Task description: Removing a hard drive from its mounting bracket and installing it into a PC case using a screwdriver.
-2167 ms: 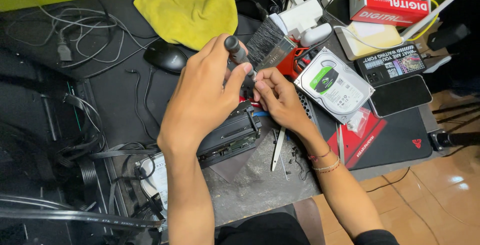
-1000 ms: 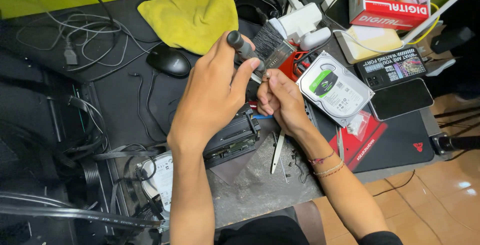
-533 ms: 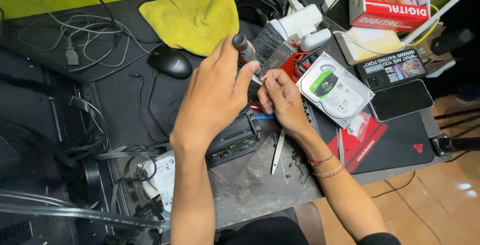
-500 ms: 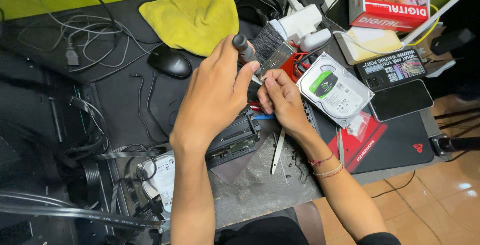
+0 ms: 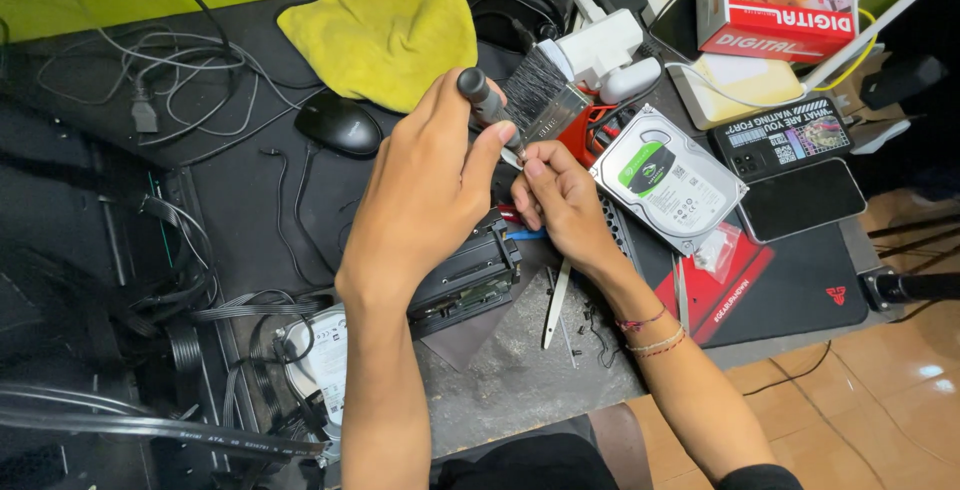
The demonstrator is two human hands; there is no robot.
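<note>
The left hand point(image 5: 425, 200) has its fingers curled tightly around one black-handled screwdriver point(image 5: 485, 100), thumb pressed along the shaft, the handle sticking up past the knuckles. The right hand point(image 5: 560, 200) pinches its thumb and forefinger together at the screwdriver's tip; whatever small part sits between them cannot be made out. Both hands meet above one black drive unit point(image 5: 465, 280) lying on the grey desk point(image 5: 520, 380). Just beyond the fingers lies one paintbrush point(image 5: 540, 90) with dark bristles. Two bare hard drives are in view: one point(image 5: 665, 180) right of the right hand, one point(image 5: 320, 370) beside the left forearm. Farther out sit one black mouse point(image 5: 338, 125), one yellow cloth point(image 5: 385, 35) and one dark phone point(image 5: 800, 200).
</note>
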